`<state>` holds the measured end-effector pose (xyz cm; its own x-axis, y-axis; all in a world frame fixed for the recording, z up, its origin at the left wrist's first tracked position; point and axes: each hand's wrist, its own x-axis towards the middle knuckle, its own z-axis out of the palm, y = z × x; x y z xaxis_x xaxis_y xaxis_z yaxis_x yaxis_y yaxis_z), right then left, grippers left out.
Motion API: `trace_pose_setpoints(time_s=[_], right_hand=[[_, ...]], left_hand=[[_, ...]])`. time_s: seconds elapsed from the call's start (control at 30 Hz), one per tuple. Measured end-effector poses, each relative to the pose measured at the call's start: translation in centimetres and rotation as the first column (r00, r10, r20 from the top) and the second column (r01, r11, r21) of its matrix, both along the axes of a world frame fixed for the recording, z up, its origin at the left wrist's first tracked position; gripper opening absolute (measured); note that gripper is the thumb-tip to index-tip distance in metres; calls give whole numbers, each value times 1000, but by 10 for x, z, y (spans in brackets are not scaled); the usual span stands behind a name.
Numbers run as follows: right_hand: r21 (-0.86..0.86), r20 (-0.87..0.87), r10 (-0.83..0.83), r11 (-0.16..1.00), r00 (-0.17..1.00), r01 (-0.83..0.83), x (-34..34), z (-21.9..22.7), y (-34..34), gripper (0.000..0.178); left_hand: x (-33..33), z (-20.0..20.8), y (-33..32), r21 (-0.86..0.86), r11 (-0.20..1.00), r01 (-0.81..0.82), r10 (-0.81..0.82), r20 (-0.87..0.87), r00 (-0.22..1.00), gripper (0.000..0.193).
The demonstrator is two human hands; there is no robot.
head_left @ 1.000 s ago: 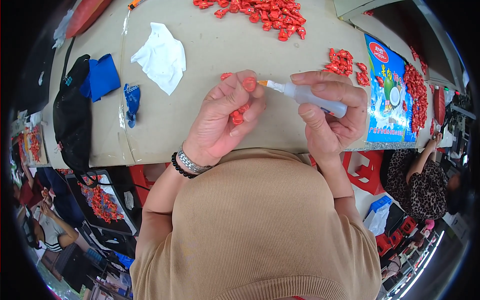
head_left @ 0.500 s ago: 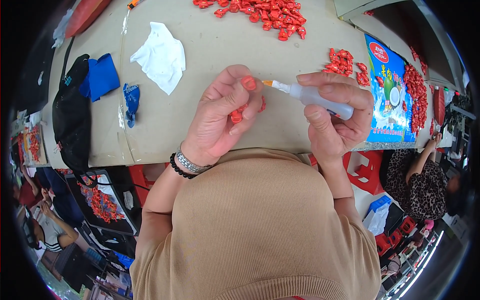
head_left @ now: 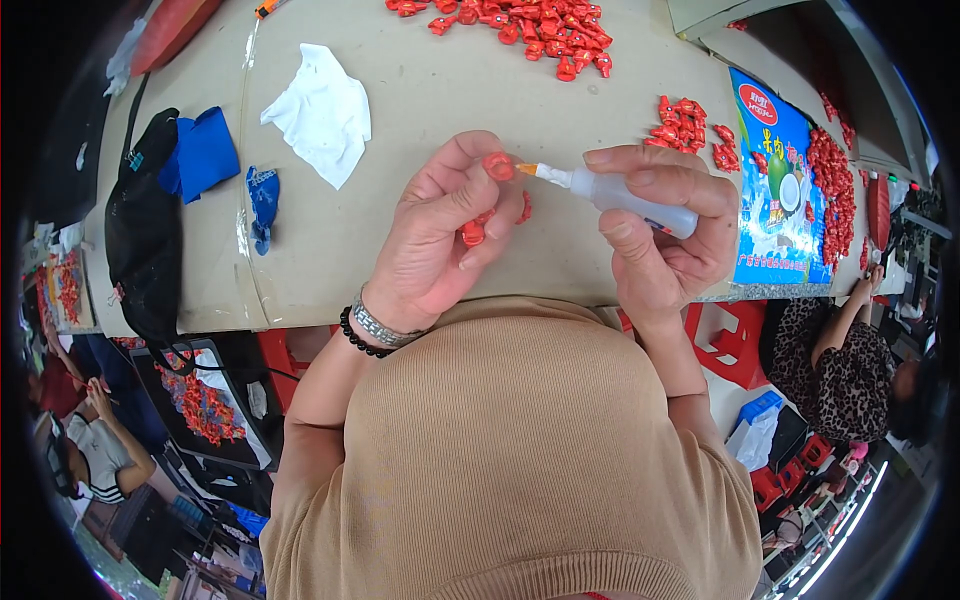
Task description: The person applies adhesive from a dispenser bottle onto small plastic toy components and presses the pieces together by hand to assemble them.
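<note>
Between thumb and forefinger, my left hand (head_left: 440, 205) pinches a small red plastic part (head_left: 498, 166). More red pieces (head_left: 474, 231) show in its palm and between the curled fingers. My right hand (head_left: 670, 215) is wrapped round a translucent squeeze bottle (head_left: 645, 203), which is tilted with its nozzle toward the left. The bottle's orange tip (head_left: 526, 169) reaches the right edge of the pinched part; whether it touches cannot be made out. Both hands are above the table (head_left: 400, 90) near its front edge.
A heap of red parts (head_left: 540, 30) lies at the far side, with smaller groups (head_left: 682, 125) at right beside a blue printed sheet (head_left: 780, 200). To the left are a white cloth (head_left: 322, 115), blue cloths (head_left: 205, 155) and a black bag (head_left: 145, 225). A co-worker (head_left: 850, 370) sits at right.
My right hand has brought the bottle slightly left, so its tip now meets or nearly meets the pinched red part. My left hand stays in place.
</note>
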<state>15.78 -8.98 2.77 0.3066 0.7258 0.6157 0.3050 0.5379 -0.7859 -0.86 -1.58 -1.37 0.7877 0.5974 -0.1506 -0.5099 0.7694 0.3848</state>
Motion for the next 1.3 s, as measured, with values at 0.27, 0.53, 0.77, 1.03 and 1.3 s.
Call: trace_pose_setpoints(time_s=[0.27, 0.53, 0.77, 1.03, 1.3], right_hand=[[9, -19, -11, 1000, 1000, 11, 1, -1, 0, 29], [3, -14, -5, 1000, 1000, 5, 1, -3, 1, 28], [12, -25, -21, 1000, 999, 21, 1, 0, -2, 29], [-5, -35, -20, 1000, 999, 20, 1, -2, -2, 29], [-9, -32, 0, 1000, 999, 0, 1, -3, -1, 29]], left_hand=[[0, 2, 0, -9, 1000, -2, 3, 17, 1000, 21], [0, 1, 0, 7, 1000, -5, 4, 8, 1000, 20], [1, 4, 2, -7, 1000, -28, 28, -7, 1000, 19], [1, 3, 2, 57, 996, -72, 73, -11, 997, 18], [0, 2, 1, 70, 995, -76, 78, -23, 997, 18]])
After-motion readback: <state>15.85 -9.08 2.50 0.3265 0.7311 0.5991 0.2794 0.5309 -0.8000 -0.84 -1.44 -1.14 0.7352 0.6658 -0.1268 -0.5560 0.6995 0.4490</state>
